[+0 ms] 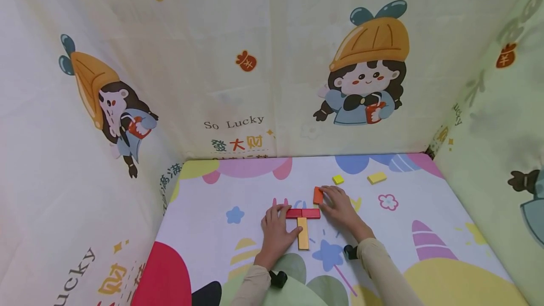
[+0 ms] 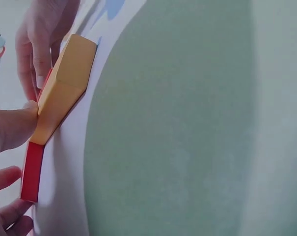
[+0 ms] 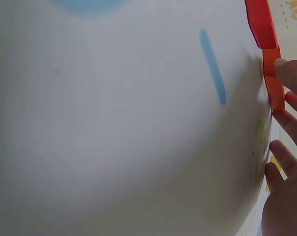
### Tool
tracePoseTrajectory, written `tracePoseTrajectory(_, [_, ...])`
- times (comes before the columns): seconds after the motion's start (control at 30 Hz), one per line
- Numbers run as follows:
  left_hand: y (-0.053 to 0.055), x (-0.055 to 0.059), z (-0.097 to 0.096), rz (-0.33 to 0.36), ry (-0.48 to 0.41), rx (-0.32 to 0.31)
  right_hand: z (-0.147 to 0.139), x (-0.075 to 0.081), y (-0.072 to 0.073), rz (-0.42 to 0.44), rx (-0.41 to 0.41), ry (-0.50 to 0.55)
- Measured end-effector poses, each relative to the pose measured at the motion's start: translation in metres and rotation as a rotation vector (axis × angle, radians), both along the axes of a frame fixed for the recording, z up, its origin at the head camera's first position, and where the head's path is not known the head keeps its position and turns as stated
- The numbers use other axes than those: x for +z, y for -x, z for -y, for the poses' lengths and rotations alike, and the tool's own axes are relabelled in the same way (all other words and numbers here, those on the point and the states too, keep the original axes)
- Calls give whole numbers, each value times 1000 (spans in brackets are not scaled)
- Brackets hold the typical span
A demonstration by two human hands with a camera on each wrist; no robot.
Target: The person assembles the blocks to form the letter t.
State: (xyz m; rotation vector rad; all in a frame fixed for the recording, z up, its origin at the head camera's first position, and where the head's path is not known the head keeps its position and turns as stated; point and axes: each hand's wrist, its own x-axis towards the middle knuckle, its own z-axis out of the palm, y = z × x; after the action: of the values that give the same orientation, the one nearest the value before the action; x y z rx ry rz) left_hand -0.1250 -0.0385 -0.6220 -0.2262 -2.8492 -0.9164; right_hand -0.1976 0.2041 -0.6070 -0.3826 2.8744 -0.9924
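Observation:
Two red blocks (image 1: pixel 311 214) lie end to end, and a tan wooden block (image 1: pixel 303 237) runs toward me from their near side, forming a T. My left hand (image 1: pixel 278 233) rests at the left of this shape. Its thumb touches the tan block (image 2: pixel 69 83), while its fingers touch the left end of the left red block (image 2: pixel 32 172). With thumb and fingers, my right hand (image 1: pixel 341 209) holds an orange block (image 1: pixel 317 196) just beyond the right red block. In the right wrist view the thumb lies against the near side of the orange block (image 3: pixel 275 91).
Farther back on the patterned tabletop (image 1: pixel 204 244) lie a small bright yellow block (image 1: pixel 337 179) and a longer pale yellow block (image 1: pixel 377 178). Printed cloth walls (image 1: pixel 297 136) stand at the back, left and right.

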Motion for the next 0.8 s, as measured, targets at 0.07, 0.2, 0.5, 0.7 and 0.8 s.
tracePoseTrajectory(0.07, [0,0,1,3,-13,-1,0,-1,1,-8,4,-2])
tracePoseTrajectory(0.2, [1,-2,2,7,-30,-3,-1,-2,2,-21,6,3])
tracePoseTrajectory(0.5, [1,0,2,33,-42,1,1,-2,3,-31,-1,5])
tracePoseTrajectory(0.7, [1,0,3,37,-16,8,4,-2,2,-42,-5,13])
tracePoseTrajectory(0.8, [0,-1,4,49,-15,10,6,-2,2,-57,4,18])
